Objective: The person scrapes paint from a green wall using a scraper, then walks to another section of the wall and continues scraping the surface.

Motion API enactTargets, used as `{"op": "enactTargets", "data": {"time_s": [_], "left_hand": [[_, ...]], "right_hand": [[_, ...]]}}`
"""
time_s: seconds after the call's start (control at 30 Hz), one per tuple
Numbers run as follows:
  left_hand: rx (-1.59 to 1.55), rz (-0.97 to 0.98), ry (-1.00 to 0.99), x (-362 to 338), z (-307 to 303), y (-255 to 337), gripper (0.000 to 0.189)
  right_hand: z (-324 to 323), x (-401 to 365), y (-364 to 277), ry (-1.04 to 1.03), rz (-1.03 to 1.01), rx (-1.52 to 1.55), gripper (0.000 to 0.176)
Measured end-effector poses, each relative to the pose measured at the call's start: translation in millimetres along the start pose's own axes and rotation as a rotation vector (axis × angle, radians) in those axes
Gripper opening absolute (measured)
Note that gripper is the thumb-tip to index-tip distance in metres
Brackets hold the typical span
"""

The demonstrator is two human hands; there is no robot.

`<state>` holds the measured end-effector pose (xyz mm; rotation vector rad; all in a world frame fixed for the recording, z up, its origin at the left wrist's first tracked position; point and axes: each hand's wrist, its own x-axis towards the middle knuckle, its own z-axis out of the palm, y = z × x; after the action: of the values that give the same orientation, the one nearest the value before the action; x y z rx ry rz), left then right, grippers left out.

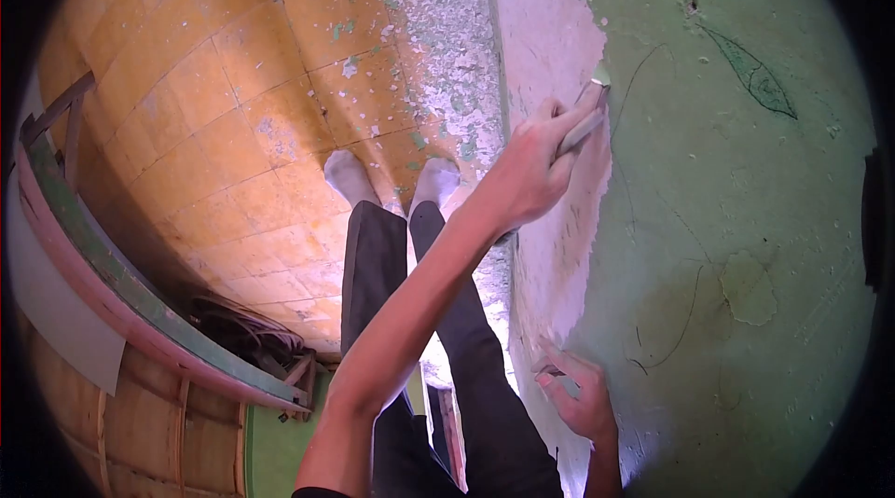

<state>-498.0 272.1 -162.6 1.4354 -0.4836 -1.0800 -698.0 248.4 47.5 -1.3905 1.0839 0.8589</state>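
One scraper point(600, 83) sits in the left hand point(536, 164), right hand point(580, 397) apart.

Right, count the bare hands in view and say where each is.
2. The left hand grips a flat tool at the border of the pale patch on the green wall; the right hand is lower in the picture, close to the green wall.

painted green wall point(690, 162), mostly smooth with little bumps, pale bare patch point(543, 18) of wall, dull and chalky, crumbly white and green flakes point(447, 55), smooth orange square tiles point(210, 102), pale cloth socks point(350, 178), dull black cloth trousers point(480, 349)
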Motion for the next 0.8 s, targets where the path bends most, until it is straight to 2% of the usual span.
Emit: {"op": "enactTargets", "data": {"time_s": [0.13, 0.23, 0.37, 0.4, 0.5, 0.53, 0.63, 0.73, 0.8], "left_hand": [[-0.055, -0.124, -0.088, -36.0, 17.1, 6.9, 0.068], [0.018, -0.045, 0.019, -2.8, 6.0, -7.0, 0.070], [0.019, -0.083, -0.008, 2.1, -0.3, 0.9, 0.067], [-0.008, -0.006, 0.045, -8.8, 8.9, -0.5, 0.053], [-0.011, -0.037, 0.024, -5.3, 6.2, 5.1, 0.054], [0.091, -0.009, 0.046, 5.5, -2.0, 2.7, 0.056], [0.137, 0.013, -0.025, 17.3, -18.9, 8.6, 0.057], [0.020, 0.019, 0.046, 3.7, 0.0, 2.8, 0.054], [0.009, -0.022, 0.014, 4.6, 3.2, 5.6, 0.060]], "right_hand": [[-1.8, -2.1, -3.3, -0.001, 0.004, 0.012, 0.047], [1.2, -0.7, 0.4, -0.009, -0.018, 0.001, 0.048], [-2.6, 0.5, 4.7, -0.009, -0.004, -0.036, 0.048], [-2.7, -0.4, 4.2, -0.011, 0.001, -0.022, 0.048], [-3.0, -3.3, 3.0, -0.003, 0.002, 0.003, 0.048], [-0.8, -2.7, 4.0, -0.006, 0.001, 0.010, 0.048], [0.2, 2.3, 7.0, -0.028, 0.001, -0.029, 0.048], [-0.5, -1.8, 7.1, -0.024, -0.007, -0.027, 0.048], [-2.1, -2.6, 5.5, -0.005, -0.007, 0.000, 0.048]]}}
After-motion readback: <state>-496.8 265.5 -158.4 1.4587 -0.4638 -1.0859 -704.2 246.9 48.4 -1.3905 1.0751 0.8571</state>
